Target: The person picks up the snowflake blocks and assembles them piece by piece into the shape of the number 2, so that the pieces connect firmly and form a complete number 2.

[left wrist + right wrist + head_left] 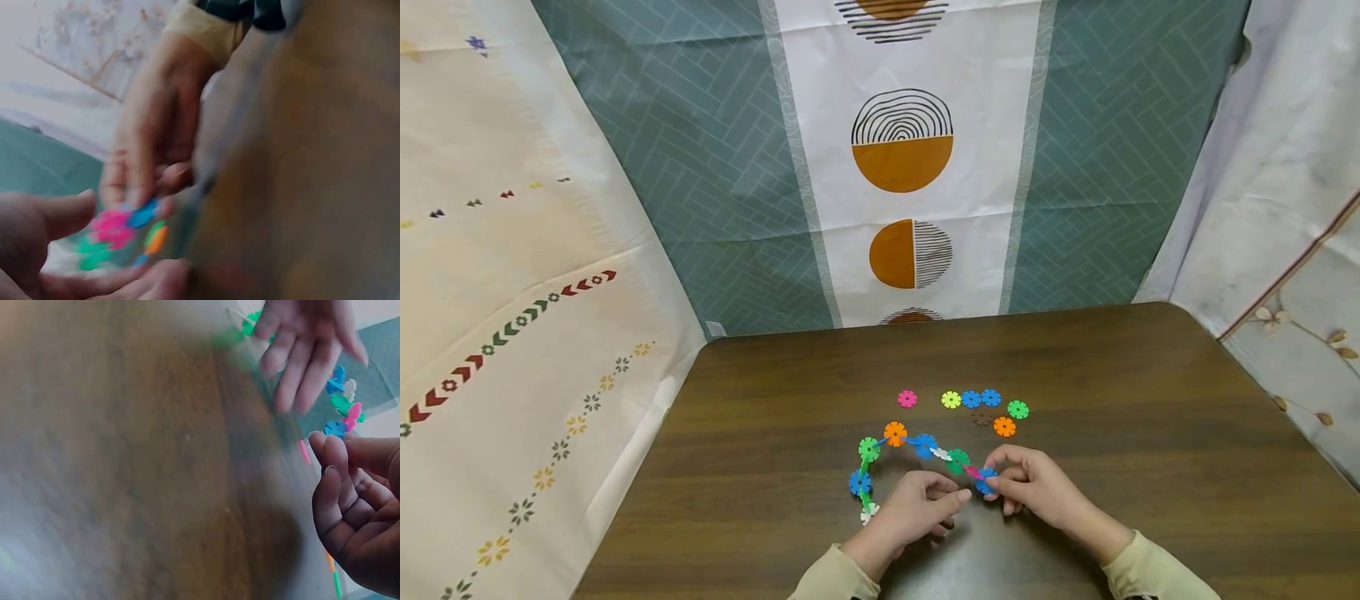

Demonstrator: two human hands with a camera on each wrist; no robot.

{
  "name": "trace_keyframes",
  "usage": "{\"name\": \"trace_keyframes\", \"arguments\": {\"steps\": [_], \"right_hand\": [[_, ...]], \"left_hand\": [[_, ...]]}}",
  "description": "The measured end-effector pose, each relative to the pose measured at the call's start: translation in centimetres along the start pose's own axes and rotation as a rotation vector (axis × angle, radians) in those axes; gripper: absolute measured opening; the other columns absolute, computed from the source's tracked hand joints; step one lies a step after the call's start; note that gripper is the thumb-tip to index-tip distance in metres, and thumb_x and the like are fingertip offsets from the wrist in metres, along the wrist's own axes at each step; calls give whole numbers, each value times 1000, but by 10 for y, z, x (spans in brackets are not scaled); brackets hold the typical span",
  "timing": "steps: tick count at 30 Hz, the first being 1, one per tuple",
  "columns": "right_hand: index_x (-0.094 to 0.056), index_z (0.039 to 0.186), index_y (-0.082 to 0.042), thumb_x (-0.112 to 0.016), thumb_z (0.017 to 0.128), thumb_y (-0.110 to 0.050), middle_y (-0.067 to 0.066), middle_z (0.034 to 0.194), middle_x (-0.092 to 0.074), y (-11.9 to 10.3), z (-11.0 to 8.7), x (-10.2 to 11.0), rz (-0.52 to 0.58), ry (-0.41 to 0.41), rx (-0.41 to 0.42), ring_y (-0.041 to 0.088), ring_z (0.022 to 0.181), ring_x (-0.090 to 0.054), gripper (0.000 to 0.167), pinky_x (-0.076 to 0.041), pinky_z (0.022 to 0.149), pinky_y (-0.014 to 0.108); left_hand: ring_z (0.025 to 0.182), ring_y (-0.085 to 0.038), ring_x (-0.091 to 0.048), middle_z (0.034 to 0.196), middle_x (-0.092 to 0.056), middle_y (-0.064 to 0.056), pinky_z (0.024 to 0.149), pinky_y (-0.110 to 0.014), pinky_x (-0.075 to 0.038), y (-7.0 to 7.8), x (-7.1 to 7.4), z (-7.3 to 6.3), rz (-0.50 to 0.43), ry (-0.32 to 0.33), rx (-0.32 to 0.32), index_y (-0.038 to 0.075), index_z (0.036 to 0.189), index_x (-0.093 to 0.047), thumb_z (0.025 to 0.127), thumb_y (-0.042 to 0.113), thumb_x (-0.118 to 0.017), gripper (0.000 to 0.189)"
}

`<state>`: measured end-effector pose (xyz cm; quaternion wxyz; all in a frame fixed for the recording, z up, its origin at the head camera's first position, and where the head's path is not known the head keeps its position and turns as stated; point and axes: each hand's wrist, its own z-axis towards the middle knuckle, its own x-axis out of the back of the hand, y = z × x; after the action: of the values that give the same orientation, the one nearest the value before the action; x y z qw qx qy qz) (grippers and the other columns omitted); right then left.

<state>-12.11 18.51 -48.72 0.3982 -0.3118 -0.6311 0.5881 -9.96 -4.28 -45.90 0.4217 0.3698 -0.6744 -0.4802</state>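
Nearest us, the left hand (916, 508) hangs relaxed, holding nothing; the right hand (1036, 487) pinches a blue, round, notched plastic disc (986, 481) at one chain end, presumably to steady it. The curved chain of multicoloured interlocked discs (895, 434) rests on the brown wood-grain table (737, 467), its overlaps denying us an exact count. Beyond, we count seven loose discs, probably laid flat for easy picking: two blue (991, 397), one pink (907, 399), yellow (951, 400), brown (982, 417), orange (1004, 427) and green (1018, 409).

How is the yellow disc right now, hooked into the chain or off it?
Off it. In the head view, the yellow disc lies on the table beyond the chain, with a clear gap between them.
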Motion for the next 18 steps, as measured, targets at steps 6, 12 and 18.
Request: {"name": "trace_keyframes", "arguments": {"steps": [6, 12, 18], "right_hand": [[-54, 105, 5, -59, 97, -8, 28, 78, -66, 2, 0, -8, 17, -35, 42, 18, 56, -62, 16, -55, 55, 32], [-52, 103, 2, -59, 97, -9, 21, 73, -68, 4, 1, -15, -23, -36, 14, 21, 56, -64, 14, -55, 54, 32], [-54, 99, -6, -64, 95, -14, 7, 71, -70, -1, 4, -13, -215, -19, -13, 19, 51, -62, 14, -52, 49, 30]], "left_hand": [[90, -32, -69, 102, -70, -20, 74, -44, -58, -11, -21, 12, -411, -2, 97, -7, 119, -53, 94, 19, -67, 39], [86, -33, -70, 94, -71, -21, 72, -43, -58, -15, -26, 15, -382, 37, 38, -10, 117, -57, 95, 10, -65, 31], [79, -30, -71, 87, -72, -18, 67, -39, -59, -13, -22, 16, -226, 69, -34, -10, 109, -58, 93, 9, -67, 27]]}}
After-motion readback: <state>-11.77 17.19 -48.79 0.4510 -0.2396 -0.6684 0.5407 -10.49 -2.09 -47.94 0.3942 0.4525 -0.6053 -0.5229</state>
